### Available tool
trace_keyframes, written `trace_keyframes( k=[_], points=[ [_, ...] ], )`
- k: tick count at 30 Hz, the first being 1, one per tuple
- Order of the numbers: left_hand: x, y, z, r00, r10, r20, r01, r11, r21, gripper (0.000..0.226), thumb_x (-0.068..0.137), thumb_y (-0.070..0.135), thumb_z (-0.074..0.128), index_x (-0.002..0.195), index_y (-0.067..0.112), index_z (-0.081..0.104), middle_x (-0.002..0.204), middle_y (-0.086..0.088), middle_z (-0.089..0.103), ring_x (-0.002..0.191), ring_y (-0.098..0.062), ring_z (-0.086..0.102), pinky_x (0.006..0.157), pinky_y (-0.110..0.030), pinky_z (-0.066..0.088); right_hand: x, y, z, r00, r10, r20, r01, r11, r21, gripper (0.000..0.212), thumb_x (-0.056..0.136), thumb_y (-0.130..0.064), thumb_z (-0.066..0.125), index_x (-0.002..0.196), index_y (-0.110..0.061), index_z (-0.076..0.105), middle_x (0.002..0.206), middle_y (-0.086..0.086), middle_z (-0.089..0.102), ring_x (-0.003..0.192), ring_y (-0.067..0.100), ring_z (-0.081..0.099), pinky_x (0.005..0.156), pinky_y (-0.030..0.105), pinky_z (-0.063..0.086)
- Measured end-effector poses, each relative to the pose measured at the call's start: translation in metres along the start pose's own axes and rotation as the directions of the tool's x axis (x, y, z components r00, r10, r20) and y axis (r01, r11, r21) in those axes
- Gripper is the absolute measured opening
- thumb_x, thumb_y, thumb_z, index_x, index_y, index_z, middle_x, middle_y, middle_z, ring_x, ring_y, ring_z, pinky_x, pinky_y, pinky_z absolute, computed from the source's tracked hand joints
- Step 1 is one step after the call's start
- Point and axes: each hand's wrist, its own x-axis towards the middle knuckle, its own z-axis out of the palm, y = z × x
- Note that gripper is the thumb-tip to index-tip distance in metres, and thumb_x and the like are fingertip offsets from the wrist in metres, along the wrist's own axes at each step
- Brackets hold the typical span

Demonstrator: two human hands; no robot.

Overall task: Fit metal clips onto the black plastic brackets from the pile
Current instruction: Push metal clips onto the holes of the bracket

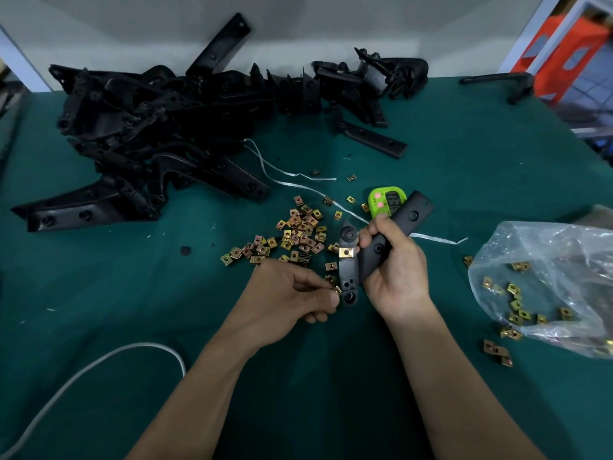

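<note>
The bracket pile (149,127) lies far left on the green cloth. The right hand (394,270) grips 1 bracket (413,214); the left hand (295,293) pinches a clip (336,290) beside its lower arm. Best slid on square, bracket steadied.

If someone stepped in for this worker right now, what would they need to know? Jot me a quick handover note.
The right hand grips the black bracket.
The left hand pinches a metal clip in its fingers at the bracket's lower end.
Done: one fitted clip sits on this bracket.
Left: seat the pinched clip, then work through the bracket pile at far left. The loose clips lie ahead of the left hand, with more in the plastic bag on the right.
</note>
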Motion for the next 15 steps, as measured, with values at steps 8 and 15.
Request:
trace_keyframes(
  k=[8, 15],
  points=[
    [0.001, 0.0, 0.004, 0.999, -0.017, -0.039, 0.017, 1.0, -0.006, 0.013, 0.087, 0.008, 0.077, 0.076, 0.014, 0.079, 0.073, -0.009, 0.076, 0.066, -0.021, 0.074, 0.06, -0.025, 0.06, 0.001, 0.007, -0.002, 0.995, -0.057, 0.078, 0.062, 0.996, -0.066, 0.03, 0.093, -0.007, 0.062, 0.063, -0.012, 0.057, 0.057, 0.008, 0.045, 0.052, 0.023, 0.052, 0.055, 0.031, 0.048],
    [0.001, -0.004, 0.019, 0.966, -0.046, -0.253, 0.011, 0.99, -0.138, 0.015, 0.085, 0.017, 0.08, 0.071, 0.022, 0.08, 0.072, -0.005, 0.077, 0.066, -0.015, 0.074, 0.06, -0.02, 0.057, -0.001, 0.005, 0.003, 0.99, -0.14, 0.001, 0.14, 0.99, -0.025, 0.026, 0.094, -0.002, 0.059, 0.069, -0.009, 0.055, 0.059, 0.007, 0.047, 0.051, 0.02, 0.052, 0.054, 0.032, 0.049]
  ],
)
